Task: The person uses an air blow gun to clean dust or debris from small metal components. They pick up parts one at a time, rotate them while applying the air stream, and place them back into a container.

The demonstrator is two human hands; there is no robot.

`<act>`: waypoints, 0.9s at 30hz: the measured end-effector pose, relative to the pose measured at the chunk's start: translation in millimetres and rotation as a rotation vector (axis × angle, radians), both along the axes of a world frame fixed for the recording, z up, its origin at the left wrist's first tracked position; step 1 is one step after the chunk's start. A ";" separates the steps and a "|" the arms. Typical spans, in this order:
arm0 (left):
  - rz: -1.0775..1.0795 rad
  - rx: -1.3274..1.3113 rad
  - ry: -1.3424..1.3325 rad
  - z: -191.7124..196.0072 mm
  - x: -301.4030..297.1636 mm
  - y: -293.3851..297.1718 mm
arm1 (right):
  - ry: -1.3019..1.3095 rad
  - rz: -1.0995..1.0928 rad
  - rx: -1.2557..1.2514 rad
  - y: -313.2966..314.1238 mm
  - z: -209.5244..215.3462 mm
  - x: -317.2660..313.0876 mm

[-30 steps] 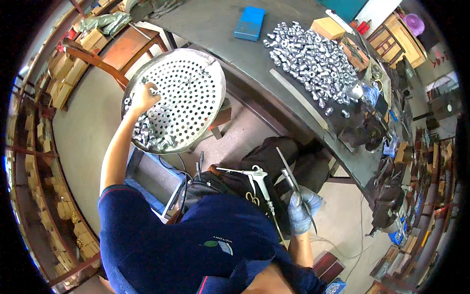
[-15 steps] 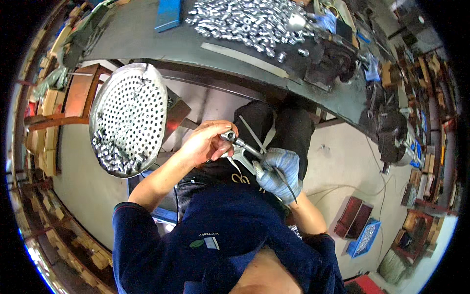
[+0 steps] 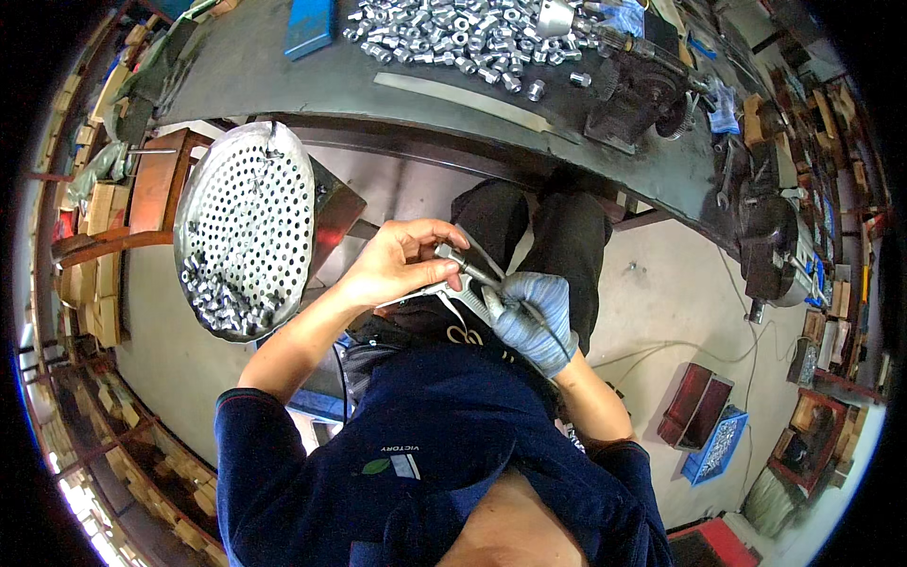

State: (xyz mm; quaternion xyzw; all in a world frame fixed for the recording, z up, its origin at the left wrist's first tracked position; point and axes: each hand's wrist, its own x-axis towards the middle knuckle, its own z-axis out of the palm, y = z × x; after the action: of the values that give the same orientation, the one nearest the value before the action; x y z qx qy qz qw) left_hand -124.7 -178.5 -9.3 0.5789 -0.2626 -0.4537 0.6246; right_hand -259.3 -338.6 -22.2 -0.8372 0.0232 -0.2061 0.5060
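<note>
Bare, my left hand point(image 3: 413, 259) pinches a small shiny metal fitting point(image 3: 444, 251) between thumb and fingers, at one end of a slim metal rod point(image 3: 480, 272). My right hand point(image 3: 534, 319), in a blue-grey knitted glove, is closed around the rod's other end. Below the rod, against the gloved fingers, is a silver tool with pointed jaws point(image 3: 451, 304), which looks like a caliper. A thin flat metal strip point(image 3: 484, 253) sticks up beyond the glove. The palm side of the glove is hidden. Both hands are above my lap.
On the left stands a round perforated metal tray point(image 3: 250, 203) with several fittings point(image 3: 222, 298) at its near edge. The workbench point(image 3: 283, 99) ahead carries a heap of fittings point(image 3: 453, 38) and a dark vise-like device point(image 3: 638, 104). A blue crate point(image 3: 715, 446) is on the floor at right.
My left hand has turned, its fingers now reaching over the fitting with the thumb below. My right hand has shifted slightly up and left. The view has tilted a little.
</note>
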 end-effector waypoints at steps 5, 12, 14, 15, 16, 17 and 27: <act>0.059 0.096 -0.469 -5.0 18.0 0.4 | 0.024 -0.041 -0.005 -10.8 3.3 -13.3; 0.195 0.258 -1.134 -24.1 27.4 3.5 | -0.153 0.226 0.056 -9.7 37.7 -20.1; 0.188 0.250 -1.153 -25.3 26.0 2.8 | -0.190 0.247 0.043 -6.3 43.3 -15.0; 0.185 0.246 -1.163 -25.7 25.4 2.7 | -0.181 0.233 0.050 -4.0 42.6 -14.3; 0.182 0.241 -1.180 -26.1 24.9 2.6 | -0.174 0.220 0.057 -1.9 40.8 -13.5; 0.180 0.235 -1.197 -26.4 24.4 2.6 | -0.166 0.208 0.063 -0.9 39.3 -13.1; 0.092 0.178 -1.251 -20.1 16.4 -12.7 | -0.051 0.122 -0.116 9.8 20.8 15.5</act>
State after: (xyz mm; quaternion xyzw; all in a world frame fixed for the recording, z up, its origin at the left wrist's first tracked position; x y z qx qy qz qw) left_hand -108.3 -191.2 -29.4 0.7951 -0.5139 -0.0223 0.3213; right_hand -243.8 -328.8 -1.3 -0.8594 -0.0527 -0.1971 0.4688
